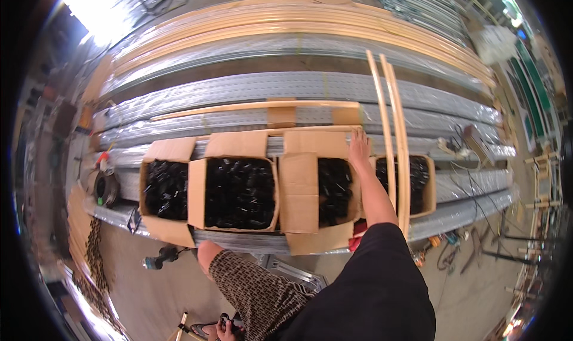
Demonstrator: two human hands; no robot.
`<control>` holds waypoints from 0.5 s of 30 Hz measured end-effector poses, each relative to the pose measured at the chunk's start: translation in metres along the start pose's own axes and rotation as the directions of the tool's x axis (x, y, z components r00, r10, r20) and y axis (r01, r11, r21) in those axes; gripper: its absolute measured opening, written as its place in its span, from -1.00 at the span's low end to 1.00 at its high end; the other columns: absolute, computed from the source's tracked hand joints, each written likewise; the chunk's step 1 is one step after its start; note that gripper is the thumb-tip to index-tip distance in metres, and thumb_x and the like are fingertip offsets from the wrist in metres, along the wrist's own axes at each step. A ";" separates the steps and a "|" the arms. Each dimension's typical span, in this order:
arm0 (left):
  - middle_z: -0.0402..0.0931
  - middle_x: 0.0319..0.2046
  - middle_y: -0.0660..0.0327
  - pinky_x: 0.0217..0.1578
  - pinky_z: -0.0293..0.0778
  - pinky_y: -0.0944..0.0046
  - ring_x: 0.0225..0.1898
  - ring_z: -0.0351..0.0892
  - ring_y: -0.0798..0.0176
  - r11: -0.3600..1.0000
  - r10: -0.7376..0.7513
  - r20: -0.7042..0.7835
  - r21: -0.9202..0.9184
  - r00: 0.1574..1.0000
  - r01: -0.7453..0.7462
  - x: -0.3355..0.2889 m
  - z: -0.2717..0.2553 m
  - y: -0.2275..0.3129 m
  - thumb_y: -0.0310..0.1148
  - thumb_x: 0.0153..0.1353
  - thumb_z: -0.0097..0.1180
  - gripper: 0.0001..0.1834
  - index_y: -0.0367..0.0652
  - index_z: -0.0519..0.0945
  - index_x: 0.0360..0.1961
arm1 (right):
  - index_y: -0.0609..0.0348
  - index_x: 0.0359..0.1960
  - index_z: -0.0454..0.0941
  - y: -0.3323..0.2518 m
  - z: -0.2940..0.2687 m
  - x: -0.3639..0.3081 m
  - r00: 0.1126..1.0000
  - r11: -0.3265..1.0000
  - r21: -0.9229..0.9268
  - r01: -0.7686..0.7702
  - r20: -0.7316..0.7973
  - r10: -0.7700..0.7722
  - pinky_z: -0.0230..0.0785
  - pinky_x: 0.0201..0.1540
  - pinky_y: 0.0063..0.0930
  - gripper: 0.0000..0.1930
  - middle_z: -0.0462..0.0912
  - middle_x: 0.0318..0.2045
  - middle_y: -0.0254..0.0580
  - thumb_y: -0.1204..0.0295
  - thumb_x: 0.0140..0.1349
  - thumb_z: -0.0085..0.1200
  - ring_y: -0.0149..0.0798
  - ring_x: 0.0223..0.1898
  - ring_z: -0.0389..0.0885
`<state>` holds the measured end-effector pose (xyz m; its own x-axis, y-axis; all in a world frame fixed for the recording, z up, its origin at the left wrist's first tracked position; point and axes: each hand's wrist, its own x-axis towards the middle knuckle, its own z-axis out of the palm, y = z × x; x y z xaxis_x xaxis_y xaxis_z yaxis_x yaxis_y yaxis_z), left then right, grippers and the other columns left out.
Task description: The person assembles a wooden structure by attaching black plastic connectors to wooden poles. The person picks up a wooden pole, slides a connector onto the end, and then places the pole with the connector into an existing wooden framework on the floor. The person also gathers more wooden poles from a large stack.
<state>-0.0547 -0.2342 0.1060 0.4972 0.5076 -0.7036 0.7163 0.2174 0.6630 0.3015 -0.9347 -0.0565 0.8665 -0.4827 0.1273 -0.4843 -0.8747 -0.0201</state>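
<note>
My right hand (359, 145) reaches over the cardboard boxes to the right end of an orange-brown bar (310, 130) lying along their far side. Its fingers are stretched out and rest on the bar's end. Low in the view, beside my leg, my left hand (225, 331) is closed around a small black object whose kind I cannot make out. Open cardboard boxes (299, 183) stand in a row, filled with shiny black pieces (239, 192). Long orange-brown bars (400, 144) lie across the rightmost box, just right of my right forearm.
Plastic-wrapped metal profiles (298, 85) lie in rows under and behind the boxes. More orange-brown bars (286, 28) are stacked at the far side. A cordless power tool (162, 257) lies on the floor at left. Dark cables (477, 189) trail over the profiles at right.
</note>
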 end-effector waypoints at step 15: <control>0.52 -0.06 0.01 -0.35 0.61 0.11 -0.19 0.54 0.12 0.903 0.178 0.083 0.382 0.981 -0.196 -0.002 0.000 0.056 -0.28 0.20 0.30 -0.45 -0.33 0.45 0.14 | 0.26 0.05 0.28 0.150 -0.040 -0.219 0.538 0.556 -0.009 -0.831 0.237 0.809 0.44 0.14 -0.05 -0.17 0.49 0.05 0.12 0.26 -0.29 0.49 0.15 0.11 0.50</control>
<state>-0.0163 -0.2231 0.1446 0.6556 0.4671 -0.5933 0.7364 -0.2218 0.6391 0.0341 -0.9584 -0.0475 0.1033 -0.9777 -0.1830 -0.9906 -0.0846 -0.1076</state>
